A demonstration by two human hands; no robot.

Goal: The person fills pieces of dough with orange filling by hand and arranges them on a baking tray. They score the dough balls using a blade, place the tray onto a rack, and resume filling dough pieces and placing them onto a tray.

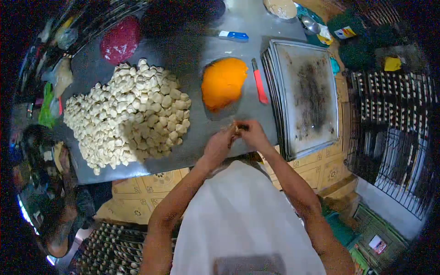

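At the front edge of the table my left hand [221, 145] and my right hand [255, 134] meet, fingers curled together. Between the fingertips is something small and brownish that I cannot make out. Just beyond them sits a smooth orange mound of what looks like dough [224, 83]. A red-handled knife [260, 85] lies to the right of that mound. To the left spreads a large heap of small pale dough pieces [137, 110], partly in shadow.
Stacked metal baking trays [314, 98] stand at the table's right. A blue-handled knife [234, 35], a dark pink mound [120, 40] and a pale mound [280, 8] lie farther back. Racks with rows of pale pieces [394, 96] stand right. A person [59, 192] is at the left.
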